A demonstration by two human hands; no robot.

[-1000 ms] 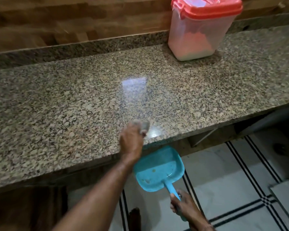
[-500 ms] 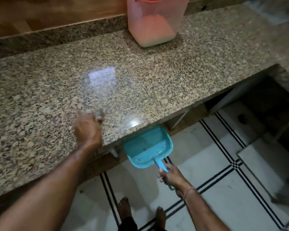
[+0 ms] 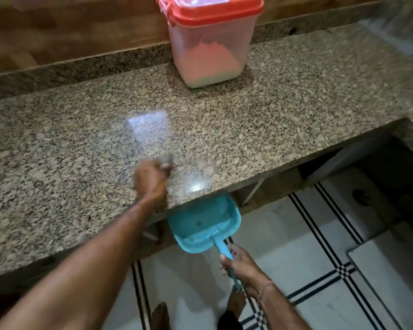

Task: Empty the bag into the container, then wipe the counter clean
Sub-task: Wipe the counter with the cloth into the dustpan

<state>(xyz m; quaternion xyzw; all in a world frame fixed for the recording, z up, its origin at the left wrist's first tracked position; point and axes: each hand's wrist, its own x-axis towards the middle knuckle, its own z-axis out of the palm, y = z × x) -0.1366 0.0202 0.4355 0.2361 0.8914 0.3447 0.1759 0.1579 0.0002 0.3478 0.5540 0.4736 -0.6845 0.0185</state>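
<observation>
A left hand [image 3: 150, 179] clenches a grey cloth [image 3: 167, 160] on the granite counter [image 3: 272, 129] near its front edge — the right hand [image 3: 241, 265] grips a blue dustpan [image 3: 204, 225] just below — with the red-lidded container [image 3: 210, 41] standing closed at the back.

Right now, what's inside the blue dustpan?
The dustpan holds a few small brownish specks and a faint pale smear. Its front lip is tucked under the counter edge, so that part is hidden.

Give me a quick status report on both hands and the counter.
Left hand shut on small grey wiper, on counter near edge. Right hand holding dustpan below edge. Container lidded, well behind.
</observation>
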